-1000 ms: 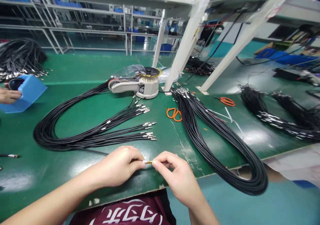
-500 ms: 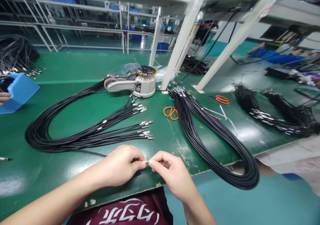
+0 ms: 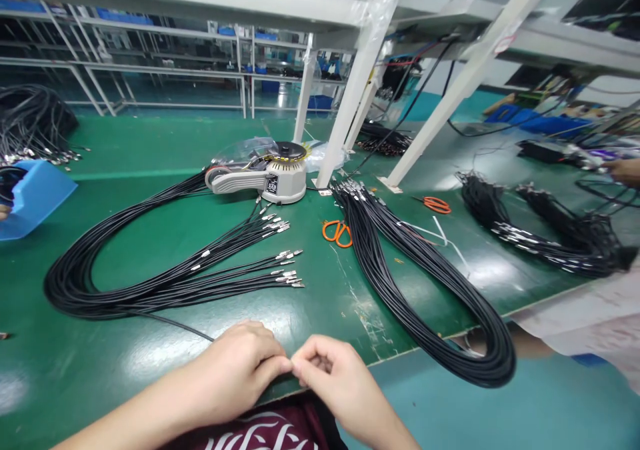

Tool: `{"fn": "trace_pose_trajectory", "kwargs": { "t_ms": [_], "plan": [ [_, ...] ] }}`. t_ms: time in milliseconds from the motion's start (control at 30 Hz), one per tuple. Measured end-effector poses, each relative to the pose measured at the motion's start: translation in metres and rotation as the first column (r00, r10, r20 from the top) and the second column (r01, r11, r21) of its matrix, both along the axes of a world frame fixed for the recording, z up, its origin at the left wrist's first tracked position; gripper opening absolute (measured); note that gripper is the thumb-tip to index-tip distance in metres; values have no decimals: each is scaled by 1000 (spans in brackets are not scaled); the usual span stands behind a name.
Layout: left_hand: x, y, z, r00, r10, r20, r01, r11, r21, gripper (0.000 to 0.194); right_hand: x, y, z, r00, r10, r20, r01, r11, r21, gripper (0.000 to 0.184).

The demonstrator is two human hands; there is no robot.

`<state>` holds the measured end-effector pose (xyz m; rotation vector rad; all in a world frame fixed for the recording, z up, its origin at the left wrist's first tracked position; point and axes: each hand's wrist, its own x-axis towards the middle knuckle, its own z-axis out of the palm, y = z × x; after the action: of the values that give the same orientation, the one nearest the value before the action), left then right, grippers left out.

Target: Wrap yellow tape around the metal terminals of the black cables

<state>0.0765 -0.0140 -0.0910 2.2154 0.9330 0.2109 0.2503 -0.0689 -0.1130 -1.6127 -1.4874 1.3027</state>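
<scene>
My left hand point(image 3: 240, 363) is closed near the table's front edge, its thumb and finger pinched together. A single black cable point(image 3: 185, 327) leads from the looped bundle into this hand. My right hand point(image 3: 333, 377) pinches at the same spot, fingertips touching those of the left. The cable's end, silver a moment ago, is hidden between the fingertips. Beyond my hands lies the looped bundle of black cables point(image 3: 67, 280), its silver connector ends point(image 3: 287, 277) fanned out toward the middle.
A round tape dispenser point(image 3: 285, 187) stands behind the bundle. To the right lie orange-handled scissors point(image 3: 339, 230), a second orange-handled tool point(image 3: 437, 205) and another cable bundle point(image 3: 493, 363) overhanging the table edge. At the left is a blue bin point(image 3: 47, 203), a person's fingers beside it.
Both hands have come lower in the view, closer to my body. Their fingertips have closed together, covering the silver cable end that showed between them. The camera view has shifted slightly.
</scene>
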Motion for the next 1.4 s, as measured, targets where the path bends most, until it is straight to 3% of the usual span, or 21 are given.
{"fn": "trace_pose_trajectory", "kwargs": {
  "t_ms": [67, 167, 267, 367, 433, 600, 733, 900, 1000, 1067, 1167, 1267, 1400],
  "plan": [
    [-6, 8, -3, 1000, 15, 27, -18, 991, 134, 24, 2, -11, 2, 982, 126, 140, -130, 991, 18, 15],
    [-2, 31, -13, 994, 108, -13, -95, 920, 380, 22, 14, -13, 9, 931, 271, 243, -283, 959, 14, 19],
    [17, 54, -25, 991, 123, -49, -89, 895, 437, 16, 31, 8, 11, 978, 84, 193, -105, 989, 100, 16],
    [32, 64, -30, 989, 151, -12, -132, 901, 414, 19, 42, 42, 3, 988, -142, 67, 122, 962, 243, 12],
    [33, 65, -29, 982, 183, 37, -184, 907, 380, 19, 43, 62, -3, 982, -187, -6, 181, 939, 294, 17],
    [26, 59, -14, 944, 279, 177, -311, 932, 187, 16, 34, 86, 2, 991, -101, -88, 124, 939, 321, 14],
    [31, 60, 6, 901, 288, 326, -282, 957, -68, 22, 31, 89, 20, 986, -31, -163, 91, 924, 372, 12],
    [36, 61, 12, 886, 260, 383, -307, 950, 64, 21, 24, 86, 30, 917, -66, -394, 168, 958, 232, 13],
    [24, 60, 6, 896, 285, 342, -343, 931, 122, 18, 21, 88, 31, 896, -145, -420, 245, 950, 194, 12],
    [12, 59, 6, 910, 318, 268, -350, 933, 82, 17, 20, 91, 30, 893, -165, -419, 259, 949, 179, 10],
    [3, 58, 13, 922, 344, 179, -345, 938, -28, 17, 20, 95, 32, 898, -168, -407, 249, 956, 155, 8],
    [11, 59, 17, 903, 320, 288, -308, 947, -85, 18, 20, 91, 38, 909, -133, -396, 211, 965, 159, 7],
    [24, 60, 0, 886, 213, 412, -244, 969, 24, 22, 28, 91, 47, 913, -13, -407, 75, 988, 137, 10]
  ]
}}
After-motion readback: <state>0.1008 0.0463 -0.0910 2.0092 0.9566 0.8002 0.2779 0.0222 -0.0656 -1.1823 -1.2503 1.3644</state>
